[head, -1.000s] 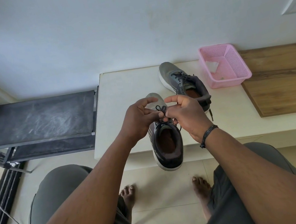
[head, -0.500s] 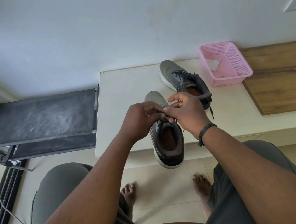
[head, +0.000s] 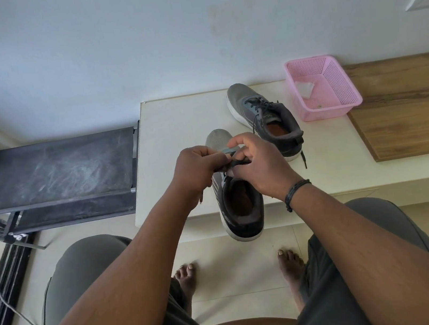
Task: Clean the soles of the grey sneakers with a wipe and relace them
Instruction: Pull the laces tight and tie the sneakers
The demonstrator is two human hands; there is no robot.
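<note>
The person sits on the floor tiles facing a low white ledge [head: 174, 129], bare feet tucked under its edge, both arms stretched forward over the nearer grey sneaker [head: 238, 203]. That shoe stands on the ledge with its heel hanging past the front edge and its toe pointing at the wall. The left hand [head: 195, 169] and the right hand [head: 260, 163] meet above its tongue, fingers curled and pinching the dark shoelace [head: 235, 162] between them; a short run of lace shows stretched from one hand to the other. A black cord bracelet [head: 295, 191] circles the right wrist. The second grey sneaker [head: 265, 117] rests farther back on the ledge, angled to the right, laced, one lace end trailing off its heel. Just beside it on the right sits a pink plastic basket [head: 343, 98] with a crumpled white wipe [head: 305, 89] inside. A wooden board [head: 410, 109] lies to the right of the basket, and a black shoe rack [head: 46, 172] stands to the left of the ledge.
</note>
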